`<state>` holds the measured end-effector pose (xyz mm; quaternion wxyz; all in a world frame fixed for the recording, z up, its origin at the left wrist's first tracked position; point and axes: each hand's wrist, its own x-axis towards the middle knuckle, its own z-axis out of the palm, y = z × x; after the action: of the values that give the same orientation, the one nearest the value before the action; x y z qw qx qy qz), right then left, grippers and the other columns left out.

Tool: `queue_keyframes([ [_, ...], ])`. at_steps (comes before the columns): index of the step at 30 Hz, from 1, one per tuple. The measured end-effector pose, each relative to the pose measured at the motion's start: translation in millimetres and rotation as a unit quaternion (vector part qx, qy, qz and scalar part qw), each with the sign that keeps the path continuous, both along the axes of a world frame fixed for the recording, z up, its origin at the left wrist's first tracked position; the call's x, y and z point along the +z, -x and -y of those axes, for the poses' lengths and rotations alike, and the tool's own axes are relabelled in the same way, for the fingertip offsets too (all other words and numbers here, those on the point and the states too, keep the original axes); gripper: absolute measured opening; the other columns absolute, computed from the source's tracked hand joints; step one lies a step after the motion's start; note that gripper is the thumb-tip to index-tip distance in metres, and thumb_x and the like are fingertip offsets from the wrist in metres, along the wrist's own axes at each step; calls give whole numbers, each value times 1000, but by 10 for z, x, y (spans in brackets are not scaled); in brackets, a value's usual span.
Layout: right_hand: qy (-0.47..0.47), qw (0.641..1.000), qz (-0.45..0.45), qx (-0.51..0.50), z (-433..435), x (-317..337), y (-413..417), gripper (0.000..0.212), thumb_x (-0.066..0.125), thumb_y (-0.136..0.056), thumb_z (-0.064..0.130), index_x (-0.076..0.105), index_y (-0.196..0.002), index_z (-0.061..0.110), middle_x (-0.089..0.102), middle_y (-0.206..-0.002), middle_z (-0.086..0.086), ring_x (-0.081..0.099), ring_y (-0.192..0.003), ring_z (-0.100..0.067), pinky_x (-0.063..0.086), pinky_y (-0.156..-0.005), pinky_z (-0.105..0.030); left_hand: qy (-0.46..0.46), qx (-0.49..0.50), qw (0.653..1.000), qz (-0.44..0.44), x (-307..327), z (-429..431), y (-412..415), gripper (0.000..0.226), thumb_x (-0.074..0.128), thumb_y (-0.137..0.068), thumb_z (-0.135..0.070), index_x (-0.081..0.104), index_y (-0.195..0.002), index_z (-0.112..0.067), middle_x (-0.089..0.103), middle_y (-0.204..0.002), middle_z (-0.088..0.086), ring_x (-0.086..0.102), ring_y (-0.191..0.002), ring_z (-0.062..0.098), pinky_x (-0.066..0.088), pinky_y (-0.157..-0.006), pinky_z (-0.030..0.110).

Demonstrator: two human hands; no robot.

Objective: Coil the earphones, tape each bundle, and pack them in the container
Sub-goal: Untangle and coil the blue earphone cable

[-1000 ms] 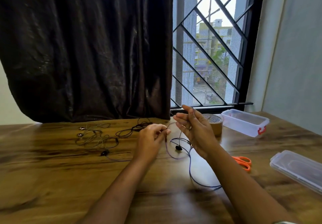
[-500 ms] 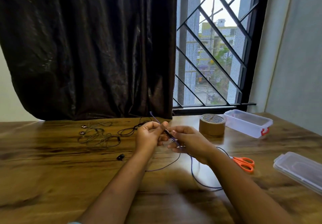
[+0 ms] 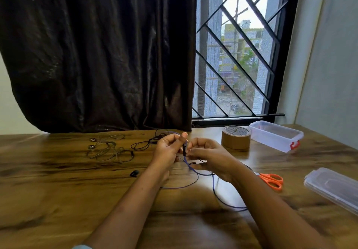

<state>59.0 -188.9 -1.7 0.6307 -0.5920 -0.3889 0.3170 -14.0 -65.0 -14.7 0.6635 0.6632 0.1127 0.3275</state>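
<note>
Illegibly printed tape roll point(image 3: 236, 139) stands right of hands point(image 3: 168, 150) point(image 3: 210, 156) pinching earphones point(image 3: 190, 169).

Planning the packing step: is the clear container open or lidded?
Open: the container has no cover on its rim, and the lid lies apart on the table, nearer the camera, right of the scissors.

**3 earphone sets, 4 other items, 2 hands**

There are 3 sets of earphones: 1 purple set point(image 3: 213, 185) near the middle, 1 black set point(image 3: 142, 145) farther back, and 1 grey set point(image 3: 108, 151) far left. On the right are 1 tape roll point(image 3: 235, 137), 1 clear container point(image 3: 271, 142), 1 lid point(image 3: 333, 186) and 1 pair of orange scissors point(image 3: 271, 180). The 2 hands are 1 left hand point(image 3: 168, 149) and 1 right hand point(image 3: 209, 155).
</note>
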Motion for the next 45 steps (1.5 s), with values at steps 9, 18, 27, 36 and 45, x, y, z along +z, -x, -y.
queue_keyframes([
  [9, -43, 998, 0, -36, -31, -31, -17, 21, 64, -85, -3, 50, -80, 13, 61, -66, -3, 57, -68, -19, 49, -64, -33, -42, 1, 999, -8, 20, 15, 12, 26, 62, -87, -28, 53, -72, -9, 48, -57, 0, 43, -49, 5, 34, -42, 13],
  [18, -57, 997, -42, -28, -31, 25, 1, 18, 47, -93, -3, 46, -91, 15, 53, -65, 1, 43, -49, -7, 42, -57, -28, 137, -117, 984, -10, 63, 68, 60, 18, 48, -96, -24, 54, -85, -11, 64, -65, 3, 62, -56, 11, 53, -51, 20],
  [27, 80, 864, 479, -133, -21, -106, -112, 29, 55, -82, -3, 54, -99, 21, 56, -86, 5, 49, -66, 1, 41, -61, -15, 163, -35, 986, 20, 66, -20, 14, 26, 44, -98, -30, 46, -81, -11, 44, -49, 0, 44, -42, 11, 42, -39, 20],
  [36, -28, 946, 38, -322, 75, -6, -325, 21, 54, -96, 30, 54, -83, 13, 64, -80, -15, 55, -47, -17, 41, -39, -19, 31, -33, 997, -65, 126, -103, 80, 33, 43, -96, -42, 45, -79, -14, 38, -54, 0, 29, -28, 1, 19, -31, 11],
  [45, -192, 926, -119, -303, 75, 50, -273, 15, 56, -94, 15, 53, -84, 5, 58, -79, -12, 57, -63, -16, 52, -51, -15, -73, -67, 988, -119, 111, -154, 146, 36, 49, -90, -47, 52, -76, -14, 35, -54, -4, 29, -36, 2, 21, -36, 13],
])
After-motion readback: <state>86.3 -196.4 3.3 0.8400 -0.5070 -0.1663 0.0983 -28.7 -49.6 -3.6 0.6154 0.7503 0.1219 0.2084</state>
